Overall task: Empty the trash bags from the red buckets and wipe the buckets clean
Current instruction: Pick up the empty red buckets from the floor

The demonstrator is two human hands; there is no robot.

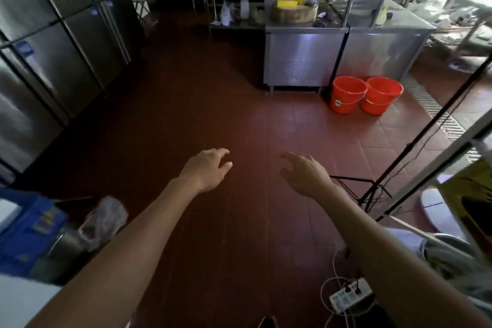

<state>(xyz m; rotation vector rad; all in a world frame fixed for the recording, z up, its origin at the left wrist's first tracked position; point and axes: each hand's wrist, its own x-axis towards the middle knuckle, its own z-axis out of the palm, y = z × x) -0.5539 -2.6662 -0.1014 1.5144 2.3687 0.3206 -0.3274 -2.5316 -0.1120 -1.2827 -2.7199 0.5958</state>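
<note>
Two red buckets, the left bucket (347, 94) and the right bucket (381, 95), stand touching side by side on the tiled floor (239, 128), just in front of a steel table (303, 58). Well apart from them, both bare arms reach forward over the floor. The left hand (206, 169) and right hand (306, 174) hang palm-down, fingers loosely spread, holding nothing.

Left hand (206, 168), right hand (306, 174): both hands outstretched, fingers relaxed, empty.
</note>
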